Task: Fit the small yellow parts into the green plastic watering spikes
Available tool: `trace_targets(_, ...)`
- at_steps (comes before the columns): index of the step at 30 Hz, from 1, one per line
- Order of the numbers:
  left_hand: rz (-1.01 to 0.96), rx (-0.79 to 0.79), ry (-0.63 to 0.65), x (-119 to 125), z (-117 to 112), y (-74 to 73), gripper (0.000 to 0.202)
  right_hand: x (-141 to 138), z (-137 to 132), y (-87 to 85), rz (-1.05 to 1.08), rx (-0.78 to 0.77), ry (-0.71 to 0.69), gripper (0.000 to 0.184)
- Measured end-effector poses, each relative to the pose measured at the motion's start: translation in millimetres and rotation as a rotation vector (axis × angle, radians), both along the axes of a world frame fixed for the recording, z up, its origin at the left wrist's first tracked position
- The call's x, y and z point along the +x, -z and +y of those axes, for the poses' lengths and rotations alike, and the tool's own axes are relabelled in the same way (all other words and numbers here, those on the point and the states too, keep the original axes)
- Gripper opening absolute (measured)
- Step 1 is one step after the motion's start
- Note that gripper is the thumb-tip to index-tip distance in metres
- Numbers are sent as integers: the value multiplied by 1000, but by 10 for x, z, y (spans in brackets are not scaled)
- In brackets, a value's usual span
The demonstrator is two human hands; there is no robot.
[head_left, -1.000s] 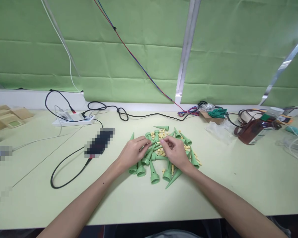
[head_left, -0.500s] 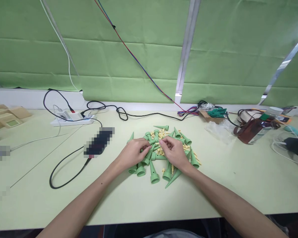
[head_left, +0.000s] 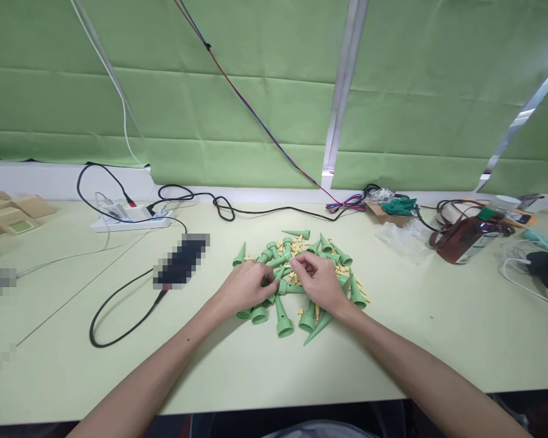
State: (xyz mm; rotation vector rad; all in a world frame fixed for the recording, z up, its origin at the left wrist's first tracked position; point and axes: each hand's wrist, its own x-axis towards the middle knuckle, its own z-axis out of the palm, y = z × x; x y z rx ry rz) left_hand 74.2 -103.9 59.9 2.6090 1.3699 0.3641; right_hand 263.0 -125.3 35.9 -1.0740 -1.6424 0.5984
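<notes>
A heap of green cone-shaped plastic spikes point(head_left: 284, 316) mixed with small yellow pieces point(head_left: 296, 246) lies on the pale green table point(head_left: 256, 377). My left hand point(head_left: 246, 287) rests on the heap's left side, fingers curled round a green spike. My right hand point(head_left: 317, 281) sits on the heap's right side, thumb and fingers pinched together at the heap's middle; what they pinch is too small to make out. The two hands nearly touch.
A black cable point(head_left: 119, 316) loops left of the heap, by a blurred dark device point(head_left: 181, 261) and a white power strip point(head_left: 132, 219). A brown bottle point(head_left: 466, 240), clear bags point(head_left: 404, 238) and wires point(head_left: 383, 204) lie at the right. Cardboard boxes point(head_left: 13, 213) stand far left.
My left hand drew back toward me and curled tighter on a spike. My right hand moved slightly left. A dark object came into view at the far right edge.
</notes>
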Motion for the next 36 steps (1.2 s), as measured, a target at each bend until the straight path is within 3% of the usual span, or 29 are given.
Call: trace_targets(36, -32, -42, -54, 26, 5, 37, 22, 12, -5, 3, -81, 51, -13, 29)
